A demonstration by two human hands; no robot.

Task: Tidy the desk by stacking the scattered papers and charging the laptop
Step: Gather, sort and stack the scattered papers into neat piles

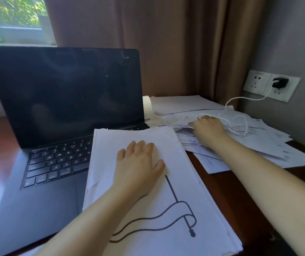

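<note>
- left hand (140,163): open, palm down, fingers spread flat, pressing on the paper stack (175,209) in the lower centre of the frame.
- paper stack: top sheet carries a black line drawing. Its left edge overlaps the right side of the laptop (64,108) keyboard.
- laptop: lid open, screen dark, fills the left half of the frame.
- right hand (208,127): right of centre, reaching into the scattered papers (268,143). Fingers curled over a sheet edge with the thumb at its near side, so it grips loose sheets.
- scattered papers: messy fan across the right side of the desk (229,189), just beside the stack.
- white cable (240,99): runs from the black charger (280,83) plugged into the wall socket (257,80) at upper right, and loops over the scattered papers around the right hand. Can't tell where its free end lies.
- brown curtain (166,43) behind the desk, window (13,13) at upper left.
</note>
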